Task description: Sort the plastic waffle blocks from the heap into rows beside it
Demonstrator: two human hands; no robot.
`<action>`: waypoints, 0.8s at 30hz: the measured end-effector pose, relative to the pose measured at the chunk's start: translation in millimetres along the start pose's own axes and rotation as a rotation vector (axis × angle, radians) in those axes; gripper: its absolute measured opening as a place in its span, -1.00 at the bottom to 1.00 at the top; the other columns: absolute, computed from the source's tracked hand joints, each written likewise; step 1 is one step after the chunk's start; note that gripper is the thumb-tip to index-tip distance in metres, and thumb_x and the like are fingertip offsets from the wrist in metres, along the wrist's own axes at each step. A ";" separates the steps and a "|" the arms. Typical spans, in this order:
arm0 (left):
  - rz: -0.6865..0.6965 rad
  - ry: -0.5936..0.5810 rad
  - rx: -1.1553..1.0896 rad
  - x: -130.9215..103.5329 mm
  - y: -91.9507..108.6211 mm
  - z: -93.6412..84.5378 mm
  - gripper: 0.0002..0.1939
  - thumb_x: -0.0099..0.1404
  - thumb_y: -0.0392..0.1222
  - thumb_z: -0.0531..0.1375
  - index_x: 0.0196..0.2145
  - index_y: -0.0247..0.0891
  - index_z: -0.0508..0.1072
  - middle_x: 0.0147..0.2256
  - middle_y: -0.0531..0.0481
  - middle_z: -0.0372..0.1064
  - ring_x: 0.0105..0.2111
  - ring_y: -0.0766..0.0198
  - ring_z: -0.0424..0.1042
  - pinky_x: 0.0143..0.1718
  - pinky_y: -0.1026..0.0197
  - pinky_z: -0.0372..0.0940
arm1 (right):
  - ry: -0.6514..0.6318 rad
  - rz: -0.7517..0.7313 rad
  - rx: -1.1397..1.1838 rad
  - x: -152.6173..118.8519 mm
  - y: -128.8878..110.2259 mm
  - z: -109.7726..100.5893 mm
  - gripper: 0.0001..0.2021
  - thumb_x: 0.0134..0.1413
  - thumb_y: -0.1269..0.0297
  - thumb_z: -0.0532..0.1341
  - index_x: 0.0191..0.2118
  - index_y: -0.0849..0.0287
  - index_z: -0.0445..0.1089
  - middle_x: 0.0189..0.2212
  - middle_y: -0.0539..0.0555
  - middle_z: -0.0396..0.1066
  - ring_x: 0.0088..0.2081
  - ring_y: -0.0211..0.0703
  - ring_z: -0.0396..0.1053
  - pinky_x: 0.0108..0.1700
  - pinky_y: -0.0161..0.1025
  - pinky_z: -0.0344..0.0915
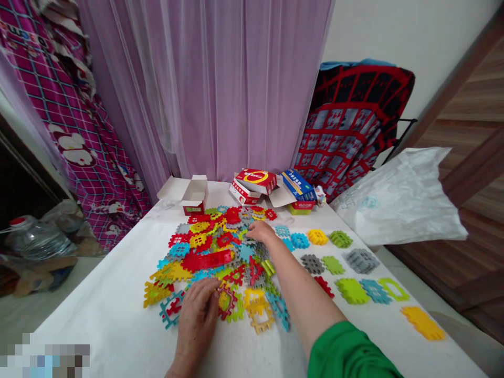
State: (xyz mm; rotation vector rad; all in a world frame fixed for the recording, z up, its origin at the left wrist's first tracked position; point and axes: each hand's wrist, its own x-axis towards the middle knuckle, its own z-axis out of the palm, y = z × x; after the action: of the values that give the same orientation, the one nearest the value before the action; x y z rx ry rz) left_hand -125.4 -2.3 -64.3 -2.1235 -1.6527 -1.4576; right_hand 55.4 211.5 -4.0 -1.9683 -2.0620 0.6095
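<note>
A heap of interlocking plastic building pieces (214, 260) in red, yellow, blue, green and grey spreads over the middle of the table. My left hand (199, 307) rests at the near edge of the heap, fingers loosely bent and apart, beside a dark red notched frame (232, 310). Stretched across the heap, my right hand (262, 232) has its fingers drawn together and pointing down among pieces at the far right side. Whatever lies under those fingertips is hidden. Close to the left hand are a blue square frame (169, 314) and a yellow frame (260, 320).
To the right, pieces stand in small groups: grey stack (361, 261), green stack (352, 290), yellow stack (423, 323). At the back are an open box (195, 194), red boxes (258, 181) and a blue box (297, 185). A white plastic bag (401, 202) hangs by the right edge.
</note>
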 end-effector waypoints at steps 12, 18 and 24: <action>0.011 0.033 0.016 -1.7 -2.9 4.0 -0.83 0.33 -0.25 0.12 -0.19 -0.13 0.49 -0.26 -0.02 0.57 -0.23 0.16 0.54 -0.20 0.07 0.46 | 0.445 -0.305 0.066 -65.9 19.1 -18.1 -0.85 0.07 0.32 0.20 -0.24 0.07 0.51 -0.24 0.05 0.53 -0.15 -0.12 0.42 -0.11 -0.25 0.29; -0.020 0.008 0.019 -2.7 -3.8 4.8 -0.81 0.33 -0.22 0.11 -0.20 -0.13 0.51 -0.25 -0.04 0.58 -0.22 0.15 0.54 -0.19 0.06 0.46 | 0.250 -0.438 -0.020 -134.1 48.0 3.9 -0.67 0.00 0.47 0.19 -0.10 0.05 0.48 -0.11 0.05 0.51 -0.04 -0.11 0.39 0.02 -0.20 0.28; -0.044 -0.010 0.022 -5.5 -8.2 7.0 -0.81 0.33 -0.17 0.11 -0.20 -0.12 0.52 -0.24 -0.05 0.58 -0.20 0.13 0.54 -0.15 0.03 0.45 | 0.147 -0.445 0.061 -130.6 72.0 -2.1 -0.64 -0.01 0.51 0.16 -0.09 0.05 0.49 0.03 0.04 0.46 0.09 -0.13 0.34 0.18 -0.12 0.18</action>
State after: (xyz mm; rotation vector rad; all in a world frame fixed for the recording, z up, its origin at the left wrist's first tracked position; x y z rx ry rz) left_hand -127.4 1.2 -75.7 -2.0998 -1.7211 -1.4363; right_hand 130.5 83.4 -18.4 -1.4029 -2.2496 0.4122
